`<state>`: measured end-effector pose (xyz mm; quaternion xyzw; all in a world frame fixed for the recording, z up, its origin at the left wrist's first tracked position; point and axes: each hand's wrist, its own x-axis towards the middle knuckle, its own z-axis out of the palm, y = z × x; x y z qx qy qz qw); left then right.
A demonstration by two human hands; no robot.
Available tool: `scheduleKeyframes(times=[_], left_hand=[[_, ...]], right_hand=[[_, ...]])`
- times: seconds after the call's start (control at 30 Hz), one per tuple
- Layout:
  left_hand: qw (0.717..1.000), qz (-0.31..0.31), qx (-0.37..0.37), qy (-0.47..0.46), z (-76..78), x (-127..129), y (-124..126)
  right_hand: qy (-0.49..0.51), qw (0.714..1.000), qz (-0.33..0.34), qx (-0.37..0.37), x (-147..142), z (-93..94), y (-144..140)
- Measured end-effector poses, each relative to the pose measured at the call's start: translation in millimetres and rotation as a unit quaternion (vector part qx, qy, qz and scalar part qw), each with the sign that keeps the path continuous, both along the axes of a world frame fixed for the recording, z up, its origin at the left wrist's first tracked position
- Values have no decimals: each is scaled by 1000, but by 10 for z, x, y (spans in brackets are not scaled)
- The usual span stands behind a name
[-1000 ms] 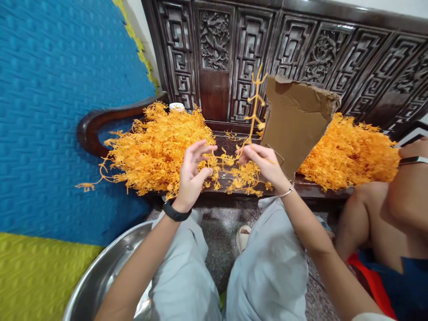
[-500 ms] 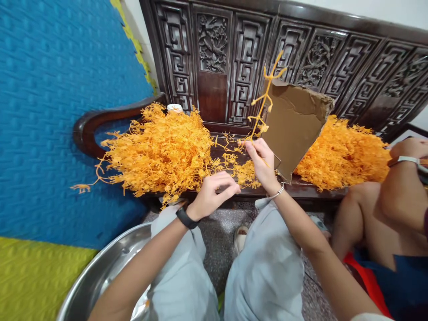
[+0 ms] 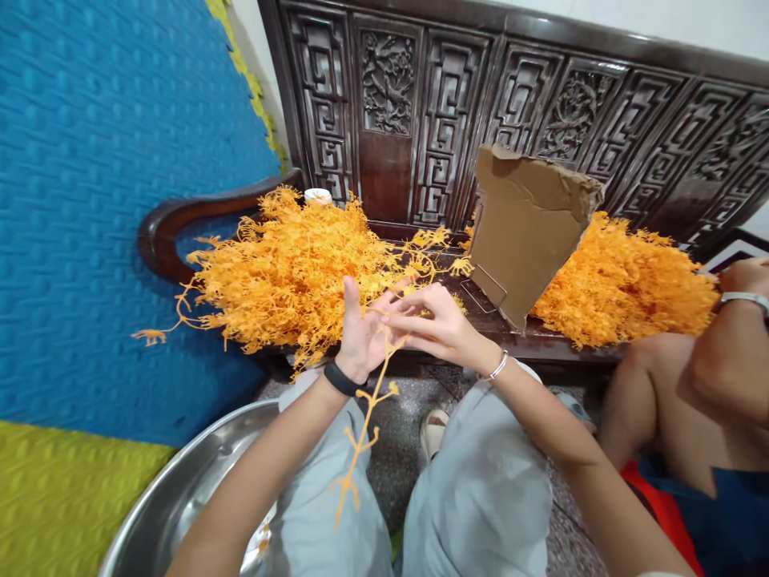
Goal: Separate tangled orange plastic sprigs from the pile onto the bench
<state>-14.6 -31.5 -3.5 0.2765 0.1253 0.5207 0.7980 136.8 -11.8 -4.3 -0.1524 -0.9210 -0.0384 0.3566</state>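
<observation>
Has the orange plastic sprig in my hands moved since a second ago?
Yes. The orange sprig stood up beside the cardboard piece; now it hangs downward from both hands, over the lap.

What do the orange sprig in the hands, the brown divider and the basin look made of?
Sprig: likely moulded plastic, uniform matte orange, thin stiff branches. Divider: cardboard, dull brown with a torn, ragged top edge. Basin: metal, probably stainless steel, with a shiny reflective rim.
</observation>
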Motion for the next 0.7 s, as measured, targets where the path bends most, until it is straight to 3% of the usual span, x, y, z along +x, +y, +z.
scheduleKeyframes(times=[0.23,0.37,0.47,0.53,0.7], left_hand=[[986,147,15,73,7,-147,111],[970,201,71,115,-53,-198,169],[959,209,104,160,-101,-177,193],[953,204,123,187,-128,-143,196],[947,194,138,214,-172,-54,167]], right_hand=[[-39,999,18,21,7,85,-76],[115,993,3,-25,76,153,-70],[288,950,-69,-99,87,106,71],[359,910,-86,-189,71,55,200],[387,803,-44,-451,36,41,355]])
